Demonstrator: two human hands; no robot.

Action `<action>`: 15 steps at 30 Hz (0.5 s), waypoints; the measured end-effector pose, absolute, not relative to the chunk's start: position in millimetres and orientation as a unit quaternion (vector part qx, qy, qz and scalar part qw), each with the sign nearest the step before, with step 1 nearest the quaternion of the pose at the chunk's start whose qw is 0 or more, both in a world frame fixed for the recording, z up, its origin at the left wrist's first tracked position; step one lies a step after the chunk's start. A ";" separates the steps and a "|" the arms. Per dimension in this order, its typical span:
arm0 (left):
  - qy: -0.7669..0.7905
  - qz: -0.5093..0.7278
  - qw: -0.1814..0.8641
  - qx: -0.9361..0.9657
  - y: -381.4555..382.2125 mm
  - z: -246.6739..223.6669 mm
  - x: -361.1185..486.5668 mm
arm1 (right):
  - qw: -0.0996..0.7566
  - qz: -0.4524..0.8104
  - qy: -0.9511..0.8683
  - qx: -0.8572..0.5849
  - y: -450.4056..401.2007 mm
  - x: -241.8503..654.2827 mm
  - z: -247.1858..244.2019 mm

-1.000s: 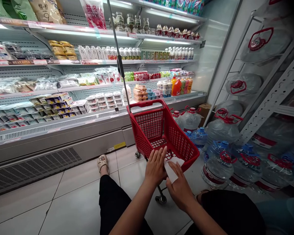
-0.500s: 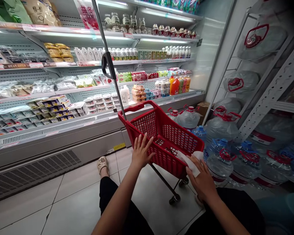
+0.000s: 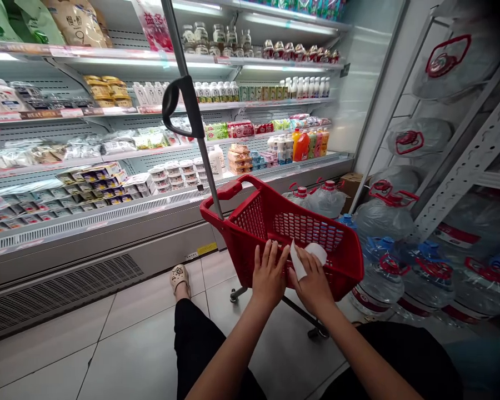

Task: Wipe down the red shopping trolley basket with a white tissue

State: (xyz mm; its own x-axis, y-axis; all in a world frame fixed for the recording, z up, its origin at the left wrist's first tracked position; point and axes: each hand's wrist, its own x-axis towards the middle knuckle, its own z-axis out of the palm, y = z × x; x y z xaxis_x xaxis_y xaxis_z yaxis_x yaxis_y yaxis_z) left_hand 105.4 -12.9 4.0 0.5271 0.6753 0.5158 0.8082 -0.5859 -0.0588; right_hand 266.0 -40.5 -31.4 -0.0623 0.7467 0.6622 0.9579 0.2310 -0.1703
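Observation:
A red plastic shopping cart (image 3: 238, 247) with perforated basket sides stands in front of me, tilted slightly in my view. My left hand (image 3: 270, 278) rests on its near rim, fingers stretched out and apart, holding nothing. Close beside it, my right hand (image 3: 314, 283) presses a white wipe (image 3: 297, 262) against the same rim. Part of the wipe sticks up between the two hands and another part shows beyond the right fingers. From the cart's left end rises a metal pole with a black loop handle (image 3: 187, 108).
A refrigerated display case (image 3: 158, 214) with dairy cups, bottles and packs runs along the back and left. Large water jugs (image 3: 377, 280) with red handles crowd the right side, beside a white metal rack (image 3: 462, 161). My foot in a beige clog (image 3: 179, 279) is on the tiled floor.
My right hand has slid left along the near rim with the wipe, coming next to my left hand. The cart has turned slightly and its handle looms nearer.

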 end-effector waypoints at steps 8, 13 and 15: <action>-0.400 -0.234 0.153 -0.873 2.2 51.0 52.1 | 0.317 -0.151 -0.720 -0.598 -59.1 304.5 -32.2; -0.410 -0.250 0.141 -0.866 7.9 65.4 54.1 | 0.330 -0.162 -0.693 -0.620 -57.4 313.6 -38.2; -0.424 -0.259 0.131 -0.858 3.4 62.8 65.2 | 0.340 -0.168 -0.681 -0.626 -53.7 307.5 -37.9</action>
